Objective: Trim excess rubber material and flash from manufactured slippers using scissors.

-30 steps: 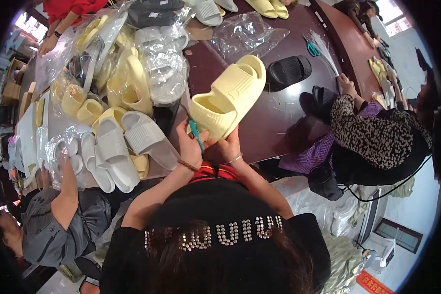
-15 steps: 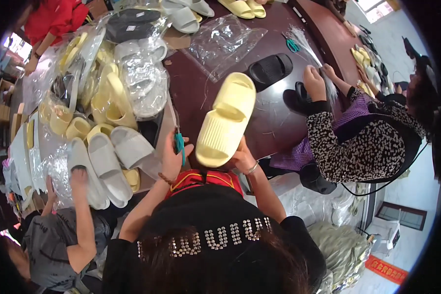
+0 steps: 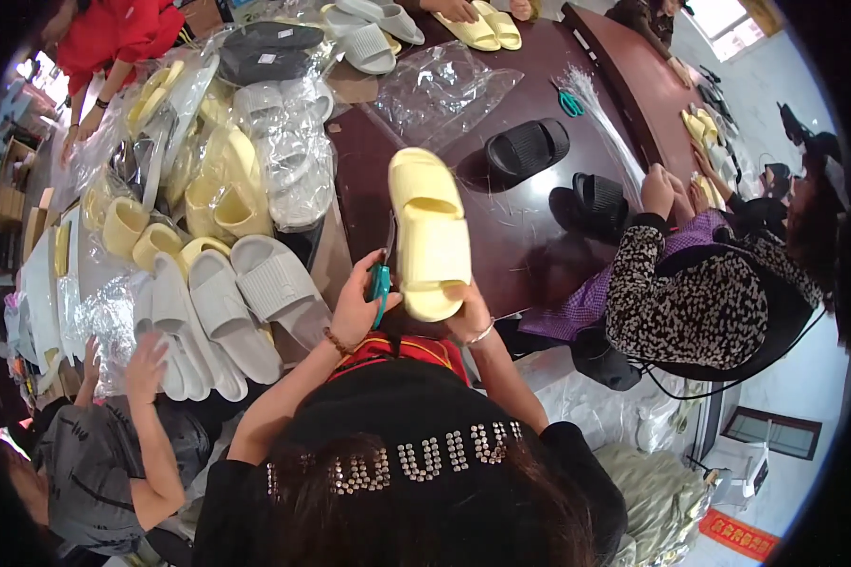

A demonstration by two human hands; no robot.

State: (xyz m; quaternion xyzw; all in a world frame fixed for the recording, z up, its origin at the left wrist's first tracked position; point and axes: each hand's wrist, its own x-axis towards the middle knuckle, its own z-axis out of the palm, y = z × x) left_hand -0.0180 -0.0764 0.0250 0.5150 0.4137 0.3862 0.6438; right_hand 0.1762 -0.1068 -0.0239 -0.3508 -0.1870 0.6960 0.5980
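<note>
I read the step in hand as trimming a yellow slipper (image 3: 429, 236). My right hand (image 3: 466, 315) closes around its heel end and holds it raised just above the dark tabletop (image 3: 501, 227). My left hand (image 3: 357, 304) closes on teal scissors (image 3: 379, 283), just beside the slipper's edge. The next move calls for bringing the blades squarely to that edge, slipper steady.

Single view: head-worn wide fisheye, looking steeply down from above the wearer's cap (image 3: 388, 444). Faces forward over the dark table (image 3: 501, 236); hands close, edges bending toward the rim.
</note>
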